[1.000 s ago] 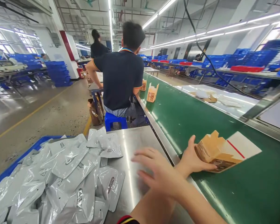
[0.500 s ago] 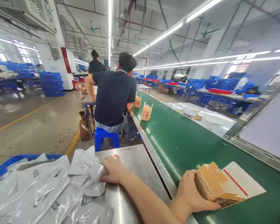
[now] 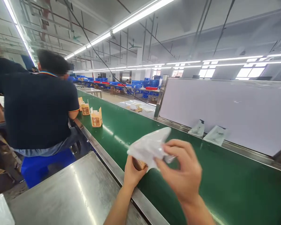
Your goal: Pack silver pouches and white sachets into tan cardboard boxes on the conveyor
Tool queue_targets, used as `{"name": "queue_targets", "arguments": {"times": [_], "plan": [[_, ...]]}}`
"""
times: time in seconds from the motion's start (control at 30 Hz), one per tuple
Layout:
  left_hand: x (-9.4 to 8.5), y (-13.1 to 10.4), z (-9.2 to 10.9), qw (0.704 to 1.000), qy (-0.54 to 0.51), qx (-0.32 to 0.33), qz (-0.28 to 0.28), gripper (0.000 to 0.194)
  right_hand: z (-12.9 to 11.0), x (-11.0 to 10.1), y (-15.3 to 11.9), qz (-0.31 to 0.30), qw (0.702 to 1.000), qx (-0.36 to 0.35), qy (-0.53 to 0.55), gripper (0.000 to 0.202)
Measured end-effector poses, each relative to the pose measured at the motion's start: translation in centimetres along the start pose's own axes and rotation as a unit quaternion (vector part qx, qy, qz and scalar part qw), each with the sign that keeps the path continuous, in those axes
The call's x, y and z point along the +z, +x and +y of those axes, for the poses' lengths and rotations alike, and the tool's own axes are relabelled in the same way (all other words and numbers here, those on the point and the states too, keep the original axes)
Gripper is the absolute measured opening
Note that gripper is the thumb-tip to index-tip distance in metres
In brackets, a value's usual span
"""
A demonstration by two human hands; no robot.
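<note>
The right hand [image 3: 182, 173] pinches a white pouch [image 3: 148, 147] between thumb and fingertips, holding it over the green conveyor belt [image 3: 201, 175]. Just behind and under the pouch, the left hand [image 3: 133, 172] is clamped on a brown carton [image 3: 140, 164], mostly hidden. Further up the belt stand three open cartons [image 3: 96, 117] beside a seated person [image 3: 35, 112], left of the steel desk [image 3: 67, 193].
</note>
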State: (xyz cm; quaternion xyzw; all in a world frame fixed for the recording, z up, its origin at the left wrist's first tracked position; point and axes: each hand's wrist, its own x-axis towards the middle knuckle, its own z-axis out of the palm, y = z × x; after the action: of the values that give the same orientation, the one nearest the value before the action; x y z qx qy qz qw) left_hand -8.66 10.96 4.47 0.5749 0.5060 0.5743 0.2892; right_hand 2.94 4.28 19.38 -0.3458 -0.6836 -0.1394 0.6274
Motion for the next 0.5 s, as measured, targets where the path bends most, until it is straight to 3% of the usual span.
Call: {"name": "queue_targets", "arguments": {"times": [0.07, 0.17, 0.4, 0.5], "plan": [[-0.1, -0.1, 0.1, 1.0, 0.018, 0.011, -0.004, 0.067, 2.8, -1.7, 0.4, 0.032, 0.991, -0.055, -0.116, 0.023], [-0.1, -0.2, 0.2, 0.998, 0.047, 0.034, 0.001, 0.068, 5.3, -1.6, -0.7, -0.025, 0.969, -0.158, -0.186, 0.019], [0.5, -0.5, -0.1, 0.991, 0.089, 0.097, -0.003, 0.061, 7.3, -1.2, -3.8, -0.267, 0.92, -0.263, -0.117, 0.024], [0.6, -0.7, -0.2, 0.987, 0.105, 0.118, -0.015, 0.06, 7.2, -1.9, -3.8, -0.429, 0.882, -0.185, -0.059, 0.031]]}}
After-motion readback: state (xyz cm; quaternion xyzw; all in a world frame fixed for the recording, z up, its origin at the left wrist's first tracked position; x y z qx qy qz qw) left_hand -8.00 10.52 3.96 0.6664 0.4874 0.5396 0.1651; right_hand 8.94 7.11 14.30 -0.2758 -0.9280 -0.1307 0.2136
